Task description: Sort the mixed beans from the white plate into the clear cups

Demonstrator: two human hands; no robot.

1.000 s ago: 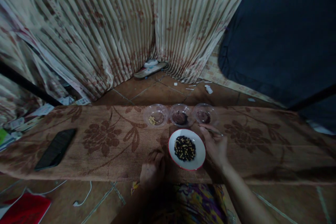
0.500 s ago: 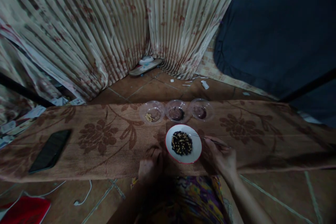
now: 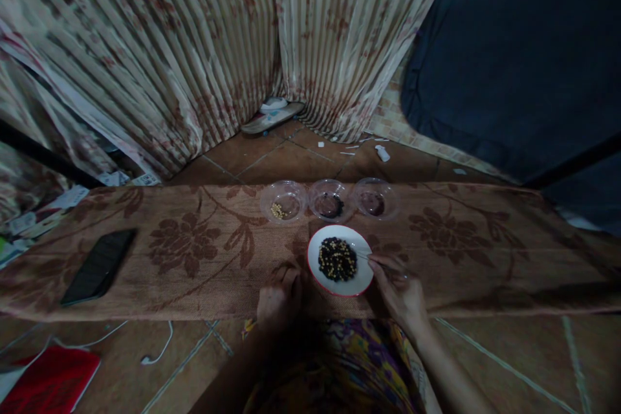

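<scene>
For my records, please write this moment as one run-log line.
right hand: holds thin tool over plate; left hand: on cloth; plate: dark, yellow pieces; beyond plate: three clear bowls

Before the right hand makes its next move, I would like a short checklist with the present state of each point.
1. Thin metal utensil held: ok, in the right hand.
2. Utensil's tip above the plate: ok, over its right side; contact with the food pieces: cannot tell.
3. Food pieces inside the rim: ok, dark and yellow ones heaped together.
4. Left hand steadying the plate: not ok, it rests on the cloth beside it.
5. Three clear bowls upright: ok, in a row beyond the plate.
</scene>
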